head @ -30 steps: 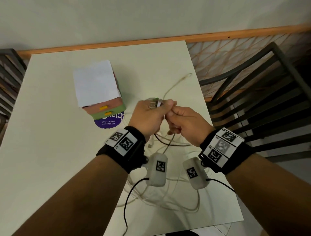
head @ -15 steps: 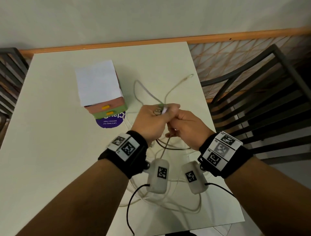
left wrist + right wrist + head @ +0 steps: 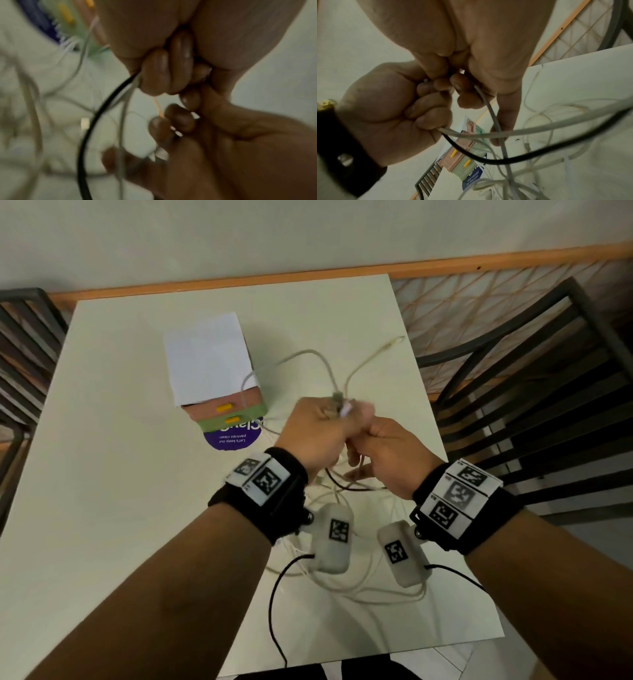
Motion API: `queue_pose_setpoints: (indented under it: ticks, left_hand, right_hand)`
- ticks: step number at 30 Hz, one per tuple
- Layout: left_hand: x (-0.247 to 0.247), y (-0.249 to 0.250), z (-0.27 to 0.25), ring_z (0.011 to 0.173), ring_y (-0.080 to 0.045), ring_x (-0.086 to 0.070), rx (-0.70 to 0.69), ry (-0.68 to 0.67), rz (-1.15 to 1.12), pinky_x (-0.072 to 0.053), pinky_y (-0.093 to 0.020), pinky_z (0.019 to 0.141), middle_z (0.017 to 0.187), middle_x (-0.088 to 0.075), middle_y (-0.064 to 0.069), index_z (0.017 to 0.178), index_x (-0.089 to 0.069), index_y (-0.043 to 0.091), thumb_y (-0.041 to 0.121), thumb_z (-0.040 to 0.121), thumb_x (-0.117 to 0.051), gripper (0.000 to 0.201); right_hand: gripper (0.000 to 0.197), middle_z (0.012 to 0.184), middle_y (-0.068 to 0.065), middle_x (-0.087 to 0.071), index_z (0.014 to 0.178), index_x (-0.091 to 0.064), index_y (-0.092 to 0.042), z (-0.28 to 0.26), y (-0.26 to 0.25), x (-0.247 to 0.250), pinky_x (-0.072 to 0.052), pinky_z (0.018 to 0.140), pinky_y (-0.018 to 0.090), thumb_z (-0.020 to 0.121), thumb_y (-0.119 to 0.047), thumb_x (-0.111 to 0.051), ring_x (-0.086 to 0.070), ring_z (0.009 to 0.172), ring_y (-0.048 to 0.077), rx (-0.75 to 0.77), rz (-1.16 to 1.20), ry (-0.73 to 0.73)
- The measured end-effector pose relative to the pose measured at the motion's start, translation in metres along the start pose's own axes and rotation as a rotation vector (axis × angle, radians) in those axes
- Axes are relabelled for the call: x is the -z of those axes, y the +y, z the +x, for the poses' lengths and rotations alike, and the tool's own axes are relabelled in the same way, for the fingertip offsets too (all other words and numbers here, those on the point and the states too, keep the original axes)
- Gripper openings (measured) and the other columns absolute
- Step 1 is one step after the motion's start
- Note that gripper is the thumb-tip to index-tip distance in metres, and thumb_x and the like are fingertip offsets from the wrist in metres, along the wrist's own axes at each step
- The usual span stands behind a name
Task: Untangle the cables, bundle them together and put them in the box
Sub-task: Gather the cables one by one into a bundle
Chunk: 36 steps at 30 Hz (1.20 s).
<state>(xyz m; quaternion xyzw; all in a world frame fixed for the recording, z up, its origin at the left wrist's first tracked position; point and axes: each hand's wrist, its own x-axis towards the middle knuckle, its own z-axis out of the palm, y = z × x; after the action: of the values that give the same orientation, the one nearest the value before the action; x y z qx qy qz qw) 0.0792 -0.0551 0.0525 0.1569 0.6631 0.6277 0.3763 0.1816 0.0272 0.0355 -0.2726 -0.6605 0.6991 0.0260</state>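
Observation:
Several white cables [image 3: 359,587] and one black cable [image 3: 356,489] lie tangled on the white table [image 3: 120,474]. My left hand [image 3: 329,419] is fisted round cable ends, with plugs [image 3: 337,398] sticking out of its top. The black cable [image 3: 89,128] and a white one run out from under its curled fingers [image 3: 157,75]. My right hand [image 3: 363,453] touches the left and pinches a grey cable [image 3: 489,108] between its fingertips [image 3: 464,86]. A thin orange strand [image 3: 158,106] runs between the two hands. The pink and green box [image 3: 226,412], white sheet on top, stands left of the hands.
A purple round sticker [image 3: 233,438] lies under the box's front. One white cable end [image 3: 394,340] reaches toward the table's right edge. Dark slatted chairs stand at the right [image 3: 531,405] and the far left [image 3: 20,354]. A wall with an orange strip runs along the back.
A loop of white cable has risen above my left hand and spread toward the box. Both hands stay pressed together and have shifted slightly.

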Motion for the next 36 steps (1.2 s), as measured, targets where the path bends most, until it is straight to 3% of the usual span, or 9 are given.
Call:
queue_pose_setpoints:
  ticks: [4, 8, 10, 13, 18, 22, 30, 34, 36]
  left_hand:
    - [0.008, 0.003, 0.008, 0.038, -0.011, -0.030, 0.020, 0.257, -0.124, -0.027, -0.020, 0.041, 0.052, -0.042, 0.003, 0.098, -0.075, 0.011, 0.028, 0.094, -0.067, 0.019]
    - [0.006, 0.001, -0.002, 0.039, -0.015, -0.033, -0.027, 0.014, -0.010, -0.027, -0.025, 0.045, 0.045, -0.045, 0.005, 0.092, -0.075, 0.003, 0.025, 0.093, -0.068, 0.024]
    - [0.004, 0.004, -0.003, 0.038, -0.012, -0.035, -0.063, 0.083, 0.029, -0.030, -0.023, 0.046, 0.043, -0.045, 0.008, 0.084, -0.076, 0.006, 0.023, 0.092, -0.069, 0.020]
    - [0.010, 0.006, 0.007, 0.041, -0.014, -0.024, -0.012, 0.258, -0.232, -0.024, -0.022, 0.043, 0.050, -0.034, 0.001, 0.087, -0.073, 0.011, 0.027, 0.094, -0.067, 0.019]
    - [-0.006, 0.012, -0.007, 0.034, -0.010, -0.025, -0.065, 0.006, -0.150, -0.023, -0.020, 0.042, 0.041, -0.034, 0.006, 0.082, -0.069, 0.010, 0.015, 0.094, -0.066, 0.013]
    - [-0.024, 0.023, -0.005, 0.040, -0.013, -0.017, 0.002, -0.062, -0.322, -0.017, -0.021, 0.043, 0.051, -0.025, -0.002, 0.094, -0.066, 0.006, 0.017, 0.094, -0.066, 0.011]
    - [-0.102, 0.036, -0.022, 0.038, -0.012, -0.018, -0.002, -0.207, -0.258, -0.017, -0.022, 0.043, 0.047, -0.026, 0.000, 0.100, -0.073, 0.008, 0.020, 0.096, -0.064, 0.015]
    - [-0.142, 0.024, -0.032, 0.036, -0.011, -0.020, 0.104, -0.303, -0.148, -0.019, -0.018, 0.039, 0.049, -0.029, 0.000, 0.115, -0.069, 0.005, 0.021, 0.097, -0.063, 0.025]
    - [-0.159, 0.014, -0.039, 0.035, -0.010, -0.021, 0.173, -0.345, -0.110, -0.021, -0.017, 0.038, 0.048, -0.030, 0.000, 0.120, -0.066, 0.008, 0.019, 0.097, -0.062, 0.025]
  right_hand:
    - [0.032, 0.076, 0.001, -0.048, 0.073, -0.054, -0.019, -0.004, 0.003, 0.004, -0.053, 0.080, 0.065, 0.102, -0.026, -0.042, -0.050, 0.073, 0.018, 0.017, -0.067, 0.016]
    - [0.030, 0.075, -0.004, -0.049, 0.077, -0.057, -0.020, -0.004, 0.001, 0.003, -0.052, 0.076, 0.051, 0.103, -0.026, -0.043, -0.048, 0.073, 0.018, 0.005, 0.040, 0.006]
    - [0.030, 0.074, -0.007, -0.050, 0.077, -0.056, -0.020, -0.002, 0.000, 0.002, -0.052, 0.076, 0.048, 0.103, -0.025, -0.043, -0.048, 0.074, 0.018, 0.008, 0.074, -0.005]
    - [0.028, 0.071, -0.003, -0.049, 0.069, -0.056, -0.025, 0.000, 0.001, 0.004, -0.051, 0.070, 0.039, 0.093, -0.034, -0.045, -0.050, 0.073, 0.019, 0.042, 0.006, 0.008]
    - [0.030, 0.070, 0.008, -0.053, 0.076, -0.058, -0.024, -0.003, 0.000, 0.009, -0.042, 0.063, 0.033, 0.100, -0.030, -0.042, -0.052, 0.065, 0.017, 0.082, -0.125, 0.021]
    - [0.030, 0.065, 0.005, -0.056, 0.084, -0.056, -0.008, -0.016, -0.008, 0.026, -0.040, 0.050, 0.013, 0.105, -0.013, -0.036, -0.050, 0.052, 0.006, 0.125, -0.146, 0.083]
    - [0.031, 0.073, 0.010, -0.072, 0.088, -0.061, -0.012, -0.064, -0.010, 0.089, -0.036, 0.050, 0.028, 0.105, -0.021, -0.037, -0.063, 0.063, 0.029, 0.070, -0.107, 0.236]
    - [0.034, 0.086, 0.017, -0.074, 0.100, -0.062, -0.002, -0.097, 0.006, 0.119, -0.042, 0.045, 0.024, 0.106, -0.023, -0.036, -0.065, 0.069, 0.035, -0.038, -0.091, 0.305]
    - [0.033, 0.087, 0.009, -0.076, 0.103, -0.063, -0.005, -0.113, 0.021, 0.131, -0.046, 0.046, 0.023, 0.105, -0.024, -0.037, -0.068, 0.074, 0.032, -0.130, -0.105, 0.327]
